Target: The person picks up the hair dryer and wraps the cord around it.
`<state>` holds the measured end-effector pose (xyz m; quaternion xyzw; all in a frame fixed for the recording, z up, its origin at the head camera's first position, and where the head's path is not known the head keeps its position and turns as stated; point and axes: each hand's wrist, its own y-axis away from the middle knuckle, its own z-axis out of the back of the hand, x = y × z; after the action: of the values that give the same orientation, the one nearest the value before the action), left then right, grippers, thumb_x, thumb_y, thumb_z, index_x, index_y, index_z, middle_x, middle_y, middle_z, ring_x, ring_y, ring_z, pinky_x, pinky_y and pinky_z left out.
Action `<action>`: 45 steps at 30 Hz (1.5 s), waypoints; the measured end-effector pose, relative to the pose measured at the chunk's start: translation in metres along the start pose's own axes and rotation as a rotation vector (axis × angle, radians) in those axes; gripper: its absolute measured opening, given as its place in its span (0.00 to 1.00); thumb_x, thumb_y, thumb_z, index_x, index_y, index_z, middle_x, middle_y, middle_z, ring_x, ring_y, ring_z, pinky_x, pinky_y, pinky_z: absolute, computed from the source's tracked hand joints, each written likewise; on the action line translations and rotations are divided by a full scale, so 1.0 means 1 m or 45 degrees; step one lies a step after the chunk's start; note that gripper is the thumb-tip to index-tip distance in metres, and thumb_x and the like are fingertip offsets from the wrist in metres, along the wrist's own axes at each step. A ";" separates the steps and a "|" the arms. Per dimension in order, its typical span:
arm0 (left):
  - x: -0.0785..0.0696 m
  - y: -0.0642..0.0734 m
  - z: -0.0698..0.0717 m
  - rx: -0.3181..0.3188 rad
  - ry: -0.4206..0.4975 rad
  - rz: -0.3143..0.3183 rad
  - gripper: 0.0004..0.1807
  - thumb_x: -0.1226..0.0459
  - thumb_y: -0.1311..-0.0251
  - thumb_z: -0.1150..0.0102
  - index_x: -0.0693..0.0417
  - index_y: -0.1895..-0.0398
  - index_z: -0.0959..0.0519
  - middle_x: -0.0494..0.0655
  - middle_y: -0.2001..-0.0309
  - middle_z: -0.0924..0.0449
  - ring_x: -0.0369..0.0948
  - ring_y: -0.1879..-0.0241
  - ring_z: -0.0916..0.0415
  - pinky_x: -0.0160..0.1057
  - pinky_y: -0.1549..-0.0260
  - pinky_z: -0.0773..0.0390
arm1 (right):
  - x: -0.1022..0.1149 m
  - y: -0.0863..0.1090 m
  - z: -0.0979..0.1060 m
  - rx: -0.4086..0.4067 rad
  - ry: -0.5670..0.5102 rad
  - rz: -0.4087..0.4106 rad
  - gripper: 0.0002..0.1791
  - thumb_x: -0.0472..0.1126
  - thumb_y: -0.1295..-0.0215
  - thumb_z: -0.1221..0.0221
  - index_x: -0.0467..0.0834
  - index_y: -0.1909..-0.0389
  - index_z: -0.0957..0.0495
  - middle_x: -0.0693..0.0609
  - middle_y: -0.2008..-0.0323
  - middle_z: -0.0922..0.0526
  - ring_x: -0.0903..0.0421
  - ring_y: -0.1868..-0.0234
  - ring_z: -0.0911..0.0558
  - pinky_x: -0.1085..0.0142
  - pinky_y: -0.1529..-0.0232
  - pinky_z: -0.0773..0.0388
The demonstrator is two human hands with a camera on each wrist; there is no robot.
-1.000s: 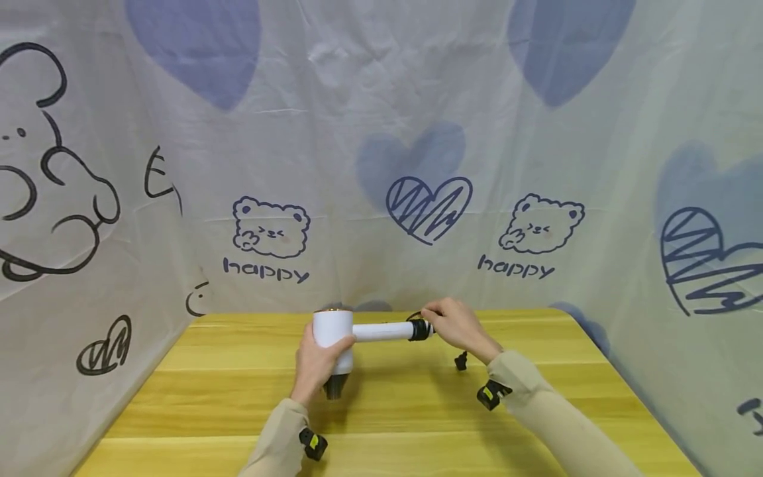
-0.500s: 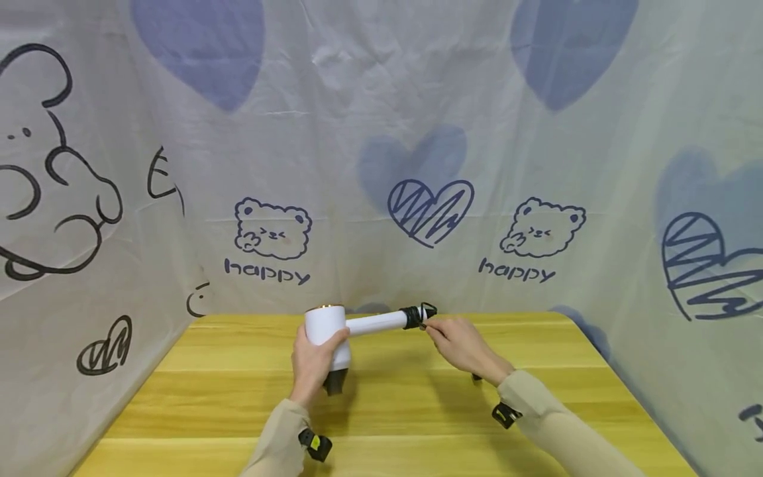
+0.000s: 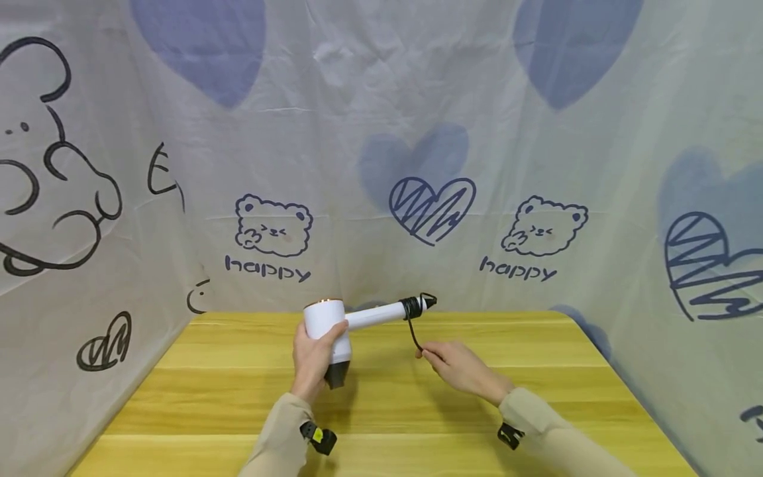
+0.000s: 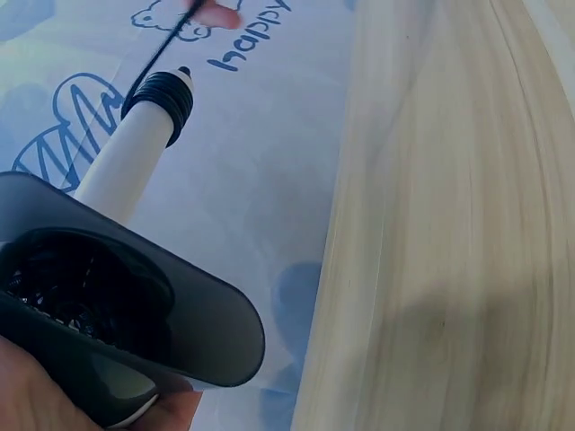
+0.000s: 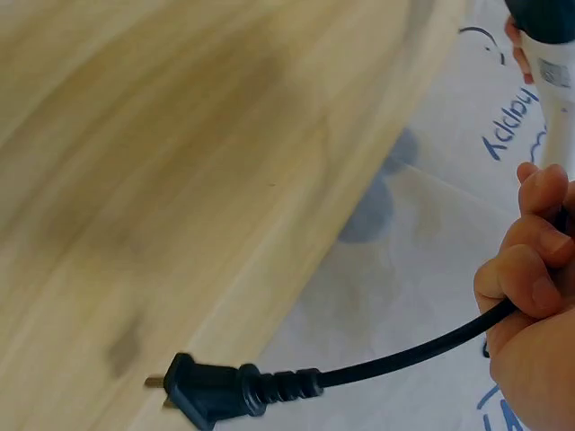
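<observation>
My left hand (image 3: 312, 361) grips the barrel of a white hair dryer (image 3: 324, 321) whose handle points right and slightly up. A dark nozzle (image 4: 211, 328) faces down toward me in the head view, and its opening shows large in the left wrist view. Around the handle's end, black cord (image 4: 166, 97) is coiled several times. My right hand (image 3: 461, 371) pinches the cord below and right of that end, with a stretch of cord (image 3: 413, 332) running between. The plug (image 5: 211, 391), with its metal prongs, hangs free from the right fist in the right wrist view.
Below both hands lies a yellow wood-grain table (image 3: 381, 411). A pale cloth (image 3: 334, 165) printed with hearts and bears hangs behind its far edge and along both sides. Small black cameras (image 3: 318, 437) sit on both wrists.
My right hand has moved from the handle's end down toward me, drawing out a length of cord. The hair dryer's handle has tilted upward at its right end.
</observation>
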<state>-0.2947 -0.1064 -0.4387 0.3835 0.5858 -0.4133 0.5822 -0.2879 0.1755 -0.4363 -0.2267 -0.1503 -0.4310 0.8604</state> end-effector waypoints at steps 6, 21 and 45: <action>0.002 -0.001 0.000 0.047 0.128 0.042 0.40 0.51 0.50 0.28 0.53 0.36 0.33 0.56 0.48 0.26 0.49 0.57 0.24 0.41 0.62 0.20 | -0.013 0.001 -0.009 0.071 -0.192 -0.040 0.15 0.38 0.22 0.57 0.43 0.55 0.20 0.53 0.81 0.26 0.67 0.85 0.40 0.73 0.82 0.39; 0.000 -0.001 -0.003 0.218 0.173 0.058 0.38 0.52 0.48 0.29 0.56 0.37 0.33 0.58 0.52 0.25 0.46 0.63 0.22 0.42 0.66 0.18 | -0.042 -0.017 -0.003 0.130 -0.466 -0.442 0.18 0.46 0.29 0.44 0.37 0.64 0.14 0.42 0.73 0.16 0.63 0.76 0.31 0.72 0.73 0.36; -0.001 0.002 0.012 0.534 0.023 0.025 0.39 0.53 0.46 0.31 0.49 0.32 0.36 0.58 0.50 0.24 0.47 0.61 0.21 0.46 0.65 0.17 | -0.055 -0.042 0.045 -0.092 -0.207 -0.251 0.08 0.43 0.36 0.37 0.44 0.63 0.12 0.49 0.65 0.12 0.57 0.66 0.17 0.63 0.63 0.18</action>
<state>-0.2884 -0.1167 -0.4375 0.5058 0.4883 -0.5170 0.4883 -0.3572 0.2142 -0.4117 -0.2759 -0.2256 -0.4989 0.7900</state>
